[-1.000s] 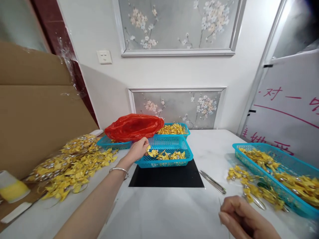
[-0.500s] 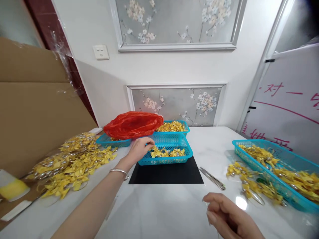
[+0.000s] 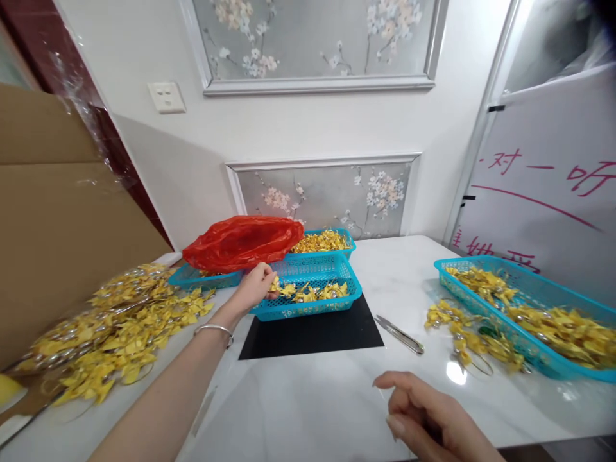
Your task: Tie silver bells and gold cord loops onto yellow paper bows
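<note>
My left hand [image 3: 256, 286], a bangle on its wrist, is closed at the left end of the middle blue plastic basket [image 3: 308, 311]. Its fingertips pinch a small yellow ribbon flower [image 3: 274, 284]. More yellow flowers [image 3: 327, 292] with shiny beads lie on the basket floor. This basket stands partly on a black mat [image 3: 312, 337]. Over the white table at the front right, my right hand [image 3: 426, 410] is half curled, thumb and forefinger apart, nothing visible between them. Nearest to it are metal thread snips [image 3: 400, 335].
A red plastic bag [image 3: 235, 244] covers most of a blue basket [image 3: 180, 276] behind my left hand. Another filled basket [image 3: 351, 244] stands at the back. Heaped yellow flowers [image 3: 129, 333] spread at left. At right are a long blue basket [image 3: 524, 330] and loose flower strands [image 3: 462, 330].
My left hand has lowered slightly at the basket's left end, and a yellow flower now shows in its fingertips. The whole view has shifted a little; my right hand keeps its half-curled shape.
</note>
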Available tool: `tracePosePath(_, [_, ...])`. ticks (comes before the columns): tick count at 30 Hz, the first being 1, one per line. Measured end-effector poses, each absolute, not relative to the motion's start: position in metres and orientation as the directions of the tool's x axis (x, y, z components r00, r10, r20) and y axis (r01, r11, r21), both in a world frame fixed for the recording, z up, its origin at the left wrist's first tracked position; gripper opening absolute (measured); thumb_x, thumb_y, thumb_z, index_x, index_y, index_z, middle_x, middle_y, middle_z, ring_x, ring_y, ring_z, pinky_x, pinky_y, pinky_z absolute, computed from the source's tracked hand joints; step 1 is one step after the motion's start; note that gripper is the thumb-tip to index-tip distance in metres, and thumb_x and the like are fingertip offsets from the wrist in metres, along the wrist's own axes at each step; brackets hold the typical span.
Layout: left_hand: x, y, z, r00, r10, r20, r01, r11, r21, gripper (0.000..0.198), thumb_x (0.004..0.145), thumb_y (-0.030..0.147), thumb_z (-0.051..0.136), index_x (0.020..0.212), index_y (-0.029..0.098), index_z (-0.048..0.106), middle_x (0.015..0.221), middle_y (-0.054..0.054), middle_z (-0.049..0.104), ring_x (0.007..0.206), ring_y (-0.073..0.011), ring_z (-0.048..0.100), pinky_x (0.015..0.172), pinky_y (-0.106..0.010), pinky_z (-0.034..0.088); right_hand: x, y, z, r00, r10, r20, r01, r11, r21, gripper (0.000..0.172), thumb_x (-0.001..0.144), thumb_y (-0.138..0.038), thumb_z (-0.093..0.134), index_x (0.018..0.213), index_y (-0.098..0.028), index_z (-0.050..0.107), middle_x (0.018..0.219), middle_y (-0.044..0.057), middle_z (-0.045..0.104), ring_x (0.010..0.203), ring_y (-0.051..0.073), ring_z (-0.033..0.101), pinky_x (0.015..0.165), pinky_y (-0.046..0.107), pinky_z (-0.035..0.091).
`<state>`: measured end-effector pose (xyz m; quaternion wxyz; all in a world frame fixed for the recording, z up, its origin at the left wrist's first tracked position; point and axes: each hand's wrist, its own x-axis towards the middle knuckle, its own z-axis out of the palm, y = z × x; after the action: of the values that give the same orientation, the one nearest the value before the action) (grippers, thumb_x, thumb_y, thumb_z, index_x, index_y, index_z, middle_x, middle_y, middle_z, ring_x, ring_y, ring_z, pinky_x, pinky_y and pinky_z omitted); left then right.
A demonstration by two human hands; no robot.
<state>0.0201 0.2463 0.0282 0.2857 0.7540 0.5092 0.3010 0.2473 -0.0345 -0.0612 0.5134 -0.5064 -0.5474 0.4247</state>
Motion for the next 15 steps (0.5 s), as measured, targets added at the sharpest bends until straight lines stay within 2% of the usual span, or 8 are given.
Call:
tracePosePath(4, [0.018,0.245,0.029,0.363,0.913,0.187,0.647,-0.391,0.655,0.033,0.093,0.029,0.061,0.124,0.017,0.058,0.123,-0.01,0.063,0.099,-0.0242,0.066,0.082,-0.045,0.057,0.248,-0.035,-0.06,0.028,0.99,0.138,0.125,0.134,-0.983,0.04,0.088,-0.058,0.055,0.111,-0.025,0.06,0.069,-0.004,0.052,0.053,0.009,0.033,0.051,0.026,0.021])
tracePosePath(10, [0.012,0.245,0.04,0.461,0.857,0.228,0.735,-0.514,0.443,0.034,0.093,0.029,0.061,0.125,0.018,0.057,0.125,-0.01,0.063,0.102,-0.0249,0.066,0.084,-0.046,0.056,0.248,-0.036,-0.061,0.031,0.988,0.153,0.129,0.148,-0.981,0.038,0.089,-0.056,0.055,0.11,-0.026,0.061,0.069,-0.004,0.053,0.052,0.009,0.032,0.05,0.026,0.023])
tracePosePath(15, [0.013,0.255,0.039,0.507,0.854,0.119,0.804,-0.518,0.291,0.031,0.093,0.029,0.061,0.122,0.019,0.06,0.125,-0.009,0.063,0.103,-0.0249,0.065,0.085,-0.045,0.056,0.246,-0.034,-0.063,0.019,0.989,0.148,0.134,0.144,-0.98,0.041,0.088,-0.059,0.054,0.111,-0.026,0.061,0.069,-0.004,0.052,0.052,0.009,0.033,0.05,0.026,0.022])
